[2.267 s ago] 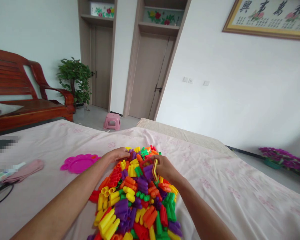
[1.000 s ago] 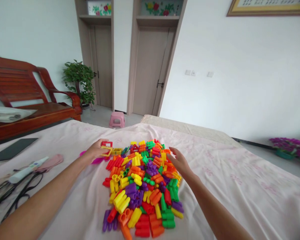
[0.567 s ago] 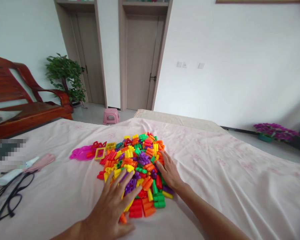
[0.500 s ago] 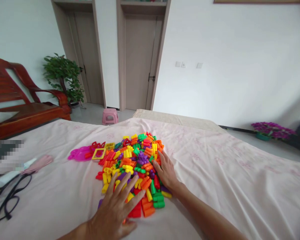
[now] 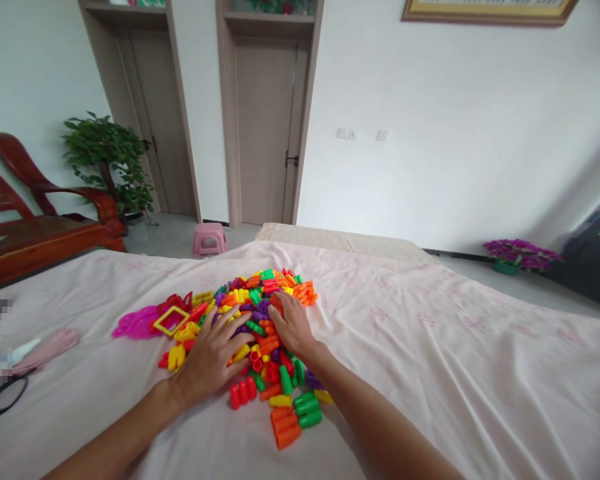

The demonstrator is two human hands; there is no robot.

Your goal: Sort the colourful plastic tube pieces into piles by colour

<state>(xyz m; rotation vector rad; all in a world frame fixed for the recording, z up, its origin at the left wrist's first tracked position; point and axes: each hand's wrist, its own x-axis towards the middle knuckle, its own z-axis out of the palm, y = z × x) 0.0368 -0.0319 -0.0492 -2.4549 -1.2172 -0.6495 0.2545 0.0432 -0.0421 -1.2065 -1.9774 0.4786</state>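
Note:
A heap of plastic building blocks (image 5: 260,347) in red, orange, yellow, green and purple lies on the pale pink cloth (image 5: 420,373). My left hand (image 5: 215,353) rests on the heap's left side, fingers spread over the pieces. On the upper right part lies my right hand (image 5: 293,323), its fingers extended against the blocks and partly hidden. Neither hand visibly grips a piece. Joined orange and green blocks (image 5: 286,427) lie at the near edge. Left of the heap are a yellow square frame (image 5: 171,321) and a magenta plastic piece (image 5: 137,323).
Black-framed glasses (image 5: 5,400) and a folded pink cloth (image 5: 47,350) lie at the left. Beyond the covered surface stand a pink stool (image 5: 210,239), a wooden bench (image 5: 55,230) and a potted plant (image 5: 105,160). Purple flowers (image 5: 523,253) stand at the right.
Both hands have moved farther forward over the heap, the left also leftward. The blocks beneath have shifted and spread, uncovering pieces at the near edge. The camera view has turned slightly.

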